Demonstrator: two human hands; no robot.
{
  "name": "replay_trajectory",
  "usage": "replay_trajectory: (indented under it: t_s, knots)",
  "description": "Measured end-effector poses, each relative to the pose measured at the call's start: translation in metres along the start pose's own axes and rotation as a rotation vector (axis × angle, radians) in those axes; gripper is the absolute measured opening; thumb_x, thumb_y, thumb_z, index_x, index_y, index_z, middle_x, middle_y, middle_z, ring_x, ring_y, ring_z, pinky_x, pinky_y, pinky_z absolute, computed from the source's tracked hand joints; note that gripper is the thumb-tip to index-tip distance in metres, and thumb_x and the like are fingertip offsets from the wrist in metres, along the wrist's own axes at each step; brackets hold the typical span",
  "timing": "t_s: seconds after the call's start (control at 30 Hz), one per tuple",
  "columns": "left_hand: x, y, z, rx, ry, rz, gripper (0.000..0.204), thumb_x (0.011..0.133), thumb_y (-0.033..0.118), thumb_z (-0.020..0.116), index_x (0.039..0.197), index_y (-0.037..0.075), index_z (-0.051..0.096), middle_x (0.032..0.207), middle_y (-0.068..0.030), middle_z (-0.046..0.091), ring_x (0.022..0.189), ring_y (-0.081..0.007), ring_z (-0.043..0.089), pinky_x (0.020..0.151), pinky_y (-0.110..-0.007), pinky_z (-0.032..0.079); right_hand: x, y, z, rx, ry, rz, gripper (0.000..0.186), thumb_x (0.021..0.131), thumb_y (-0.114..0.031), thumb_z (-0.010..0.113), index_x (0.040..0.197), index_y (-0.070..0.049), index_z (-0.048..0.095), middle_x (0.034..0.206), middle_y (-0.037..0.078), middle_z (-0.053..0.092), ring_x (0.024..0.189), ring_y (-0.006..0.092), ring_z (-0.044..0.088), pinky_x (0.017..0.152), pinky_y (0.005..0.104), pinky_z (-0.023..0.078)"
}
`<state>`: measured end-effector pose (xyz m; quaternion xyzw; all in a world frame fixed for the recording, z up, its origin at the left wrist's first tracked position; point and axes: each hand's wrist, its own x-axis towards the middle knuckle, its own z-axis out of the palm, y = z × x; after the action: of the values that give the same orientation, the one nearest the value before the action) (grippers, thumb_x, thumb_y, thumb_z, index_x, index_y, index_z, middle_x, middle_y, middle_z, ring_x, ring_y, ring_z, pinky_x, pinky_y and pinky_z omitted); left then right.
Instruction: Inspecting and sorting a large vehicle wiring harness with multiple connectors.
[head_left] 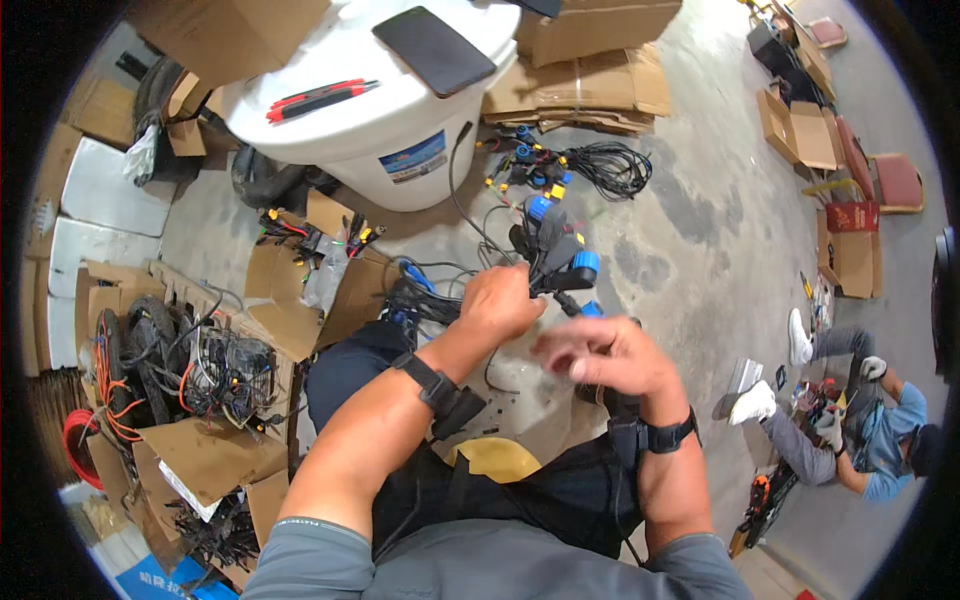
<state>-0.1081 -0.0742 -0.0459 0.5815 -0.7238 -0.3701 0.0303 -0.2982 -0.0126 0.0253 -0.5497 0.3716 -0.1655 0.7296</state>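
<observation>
My left hand (503,302) is closed around black cable among a cluster of black plugs and leads on the floor. Beside it, my right hand (612,358) hovers with thumb and fingers bent and apart. Its fingertips are blurred by motion, and I see nothing held in them. Just beyond the hands lie black connectors with blue caps (584,264). A bundle of black cables (425,300) spreads to the left of my left hand. One thin black lead (455,180) rises from the cluster against the white bucket.
The large white bucket (400,150) carries a phone (434,50) and red-black pens (315,98). Behind it are stacked flat cardboard (590,88) and coiled black cable (615,168). Open boxes (290,290) of wires stand left. A seated person (850,430) works at right.
</observation>
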Motion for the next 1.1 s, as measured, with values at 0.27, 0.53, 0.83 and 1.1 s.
replay_trajectory:
  t_s: [0.27,0.53,0.83,1.1]
  knots:
    - [-0.027,0.002,0.047,0.218,0.021,0.481,0.024,0.067,0.020,0.073,0.079,0.003,0.062,0.074,-0.0176,0.065,0.071,-0.0365,0.065,0.065,-0.045,0.052,0.034,0.025,-0.033,-0.258,0.635,-0.143,0.045,0.088,-0.019,0.062,0.125,0.006,0.053,0.114,0.023,0.064,0.106,0.0296,0.064,0.090,0.0365,0.050]
    - [-0.031,0.015,0.060,0.369,0.043,0.600,0.021,0.068,0.016,0.071,0.079,0.003,0.059,0.073,-0.0140,0.064,0.065,-0.0326,0.066,0.059,-0.043,0.051,0.030,0.038,-0.040,-0.768,0.697,0.009,0.024,0.080,-0.012,0.060,0.100,-0.002,0.068,0.099,0.017,0.068,0.090,0.0408,0.062,0.080,0.0462,0.050]
    - [-0.030,0.017,0.045,0.386,0.053,0.575,0.028,0.071,0.020,0.072,0.087,0.004,0.055,0.071,-0.0139,0.062,0.067,-0.0344,0.064,0.061,-0.045,0.051,0.029,0.050,-0.044,-1.137,0.618,-0.014,0.017,0.074,-0.009,0.067,0.090,-0.009,0.068,0.093,0.007,0.064,0.101,0.0310,0.055,0.093,0.0433,0.040]
    - [-0.021,0.019,0.016,0.133,-0.077,0.318,0.051,0.066,0.019,0.080,0.098,0.003,0.044,0.082,-0.0193,0.066,0.076,-0.0428,0.064,0.067,-0.050,0.049,0.040,0.035,-0.040,-1.137,0.785,-0.386,0.009,0.069,-0.011,0.072,0.073,-0.009,0.064,0.076,0.008,0.057,0.086,0.0291,0.053,0.090,0.0423,0.041]
